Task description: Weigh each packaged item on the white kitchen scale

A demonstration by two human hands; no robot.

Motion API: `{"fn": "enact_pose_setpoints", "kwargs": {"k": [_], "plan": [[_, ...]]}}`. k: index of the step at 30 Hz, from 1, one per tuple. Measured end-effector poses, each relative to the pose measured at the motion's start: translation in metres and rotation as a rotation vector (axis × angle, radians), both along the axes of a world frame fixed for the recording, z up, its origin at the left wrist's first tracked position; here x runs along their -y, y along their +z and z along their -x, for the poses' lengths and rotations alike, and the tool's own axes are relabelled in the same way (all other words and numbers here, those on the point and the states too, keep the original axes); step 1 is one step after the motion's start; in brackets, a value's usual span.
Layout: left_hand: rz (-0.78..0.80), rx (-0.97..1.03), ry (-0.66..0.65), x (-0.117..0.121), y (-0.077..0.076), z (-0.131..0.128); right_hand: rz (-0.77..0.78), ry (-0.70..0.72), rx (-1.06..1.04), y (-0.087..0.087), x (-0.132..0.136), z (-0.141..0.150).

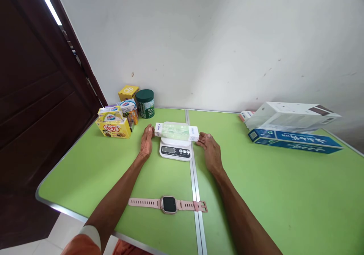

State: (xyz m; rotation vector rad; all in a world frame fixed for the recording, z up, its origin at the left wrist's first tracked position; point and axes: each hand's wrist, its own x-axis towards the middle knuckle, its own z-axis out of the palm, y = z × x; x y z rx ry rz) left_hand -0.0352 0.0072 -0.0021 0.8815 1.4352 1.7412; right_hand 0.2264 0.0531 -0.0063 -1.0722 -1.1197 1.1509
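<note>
A white digital kitchen scale (175,151) lies on the green table, its small display and buttons facing me. Across its top rests a long white box (193,133) with a pale green, translucent-looking middle part (175,130); I cannot tell whether that part is a separate piece. My left hand (146,142) is at the box's left end, fingers stretched out beside it. At the opposite end, my right hand (210,150) has its fingers extended close to the box. Whether the fingertips touch it is hard to tell. Nearer me lies a pink smartwatch (169,204) with its strap laid out flat.
Several small packages, including a yellow snack box (114,128), and a dark green canister (146,104) stand at the back left. At the right are a blue box (295,141) and a white box (292,115). A metal seam (196,194) divides the table.
</note>
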Motion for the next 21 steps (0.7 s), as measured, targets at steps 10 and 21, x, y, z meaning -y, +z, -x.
{"fn": "enact_pose_setpoints", "kwargs": {"k": [10, 21], "plan": [[0.003, -0.033, -0.007, 0.0007, -0.0003, 0.0019, -0.006, 0.011, 0.008, 0.0009, 0.0003, -0.0004], [0.013, -0.045, -0.004, 0.0017, 0.0003, 0.0021, -0.02, 0.022, 0.027, 0.001, 0.0009, -0.0008]]}}
